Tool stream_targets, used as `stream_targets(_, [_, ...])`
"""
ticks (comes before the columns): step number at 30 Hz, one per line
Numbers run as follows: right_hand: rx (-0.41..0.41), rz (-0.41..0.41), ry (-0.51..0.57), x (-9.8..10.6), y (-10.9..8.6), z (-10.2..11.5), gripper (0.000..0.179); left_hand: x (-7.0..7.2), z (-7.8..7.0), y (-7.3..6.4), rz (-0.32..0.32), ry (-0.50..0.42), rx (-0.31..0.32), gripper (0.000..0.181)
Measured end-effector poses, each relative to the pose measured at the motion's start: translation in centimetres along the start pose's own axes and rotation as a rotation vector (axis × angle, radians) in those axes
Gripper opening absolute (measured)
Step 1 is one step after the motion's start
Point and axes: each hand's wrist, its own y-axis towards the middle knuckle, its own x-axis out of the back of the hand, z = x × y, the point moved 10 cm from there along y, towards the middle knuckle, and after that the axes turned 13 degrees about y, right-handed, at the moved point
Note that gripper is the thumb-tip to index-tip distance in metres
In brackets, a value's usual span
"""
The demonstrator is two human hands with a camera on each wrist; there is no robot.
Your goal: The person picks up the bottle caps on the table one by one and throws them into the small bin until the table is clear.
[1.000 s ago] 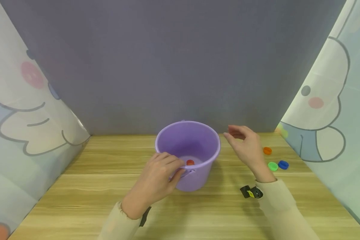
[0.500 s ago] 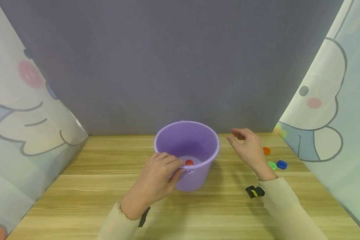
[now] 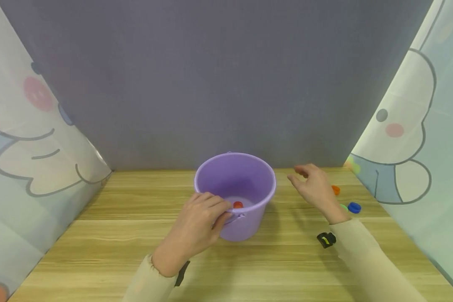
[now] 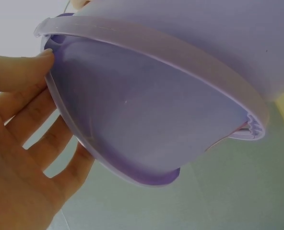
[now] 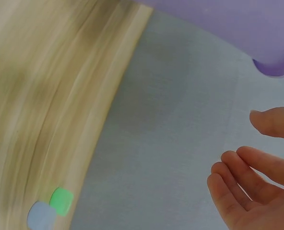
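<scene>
A: Biggest first, pls.
B: Grey backdrop [image 3: 219,84] at rear, wood table [image 3: 136,230] in front. Standing upright on table, approx. centre: purple bucket [image 3: 245,180], mouth up.
A: Held?
B: Yep, by left hand [image 3: 196,218], at near-left rim. Clamped on rim betw. thumb and fingers, prob. to steady bucket. Reaching up from lower left, back of hand up.
A: And right hand [image 3: 315,188]?
B: Raised just right of bucket, not touching. Holding nothing: fingers loosely curved, side by side, w/ clear gap to thumb. Coming in from lower right, angled twd bucket; poss. posed so for easy reach to bucket or caps.
A: Small stuff?
B: Down inside bucket: red cap [image 3: 238,204], poss. more than one, can't tell. On table, far right: blue cap [image 3: 354,207] beside green cap [image 5: 61,201], orange cap [image 3: 337,190] farther back. Prob. put there for right-side reach.
</scene>
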Motion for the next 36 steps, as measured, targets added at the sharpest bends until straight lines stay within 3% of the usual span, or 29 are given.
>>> stream_targets(36, [-0.102, 0.186, -0.173, -1.3, 1.2, -5.7, 0.052, -0.1, 0.0, 0.0, -0.009, -0.015, 0.014, 0.019])
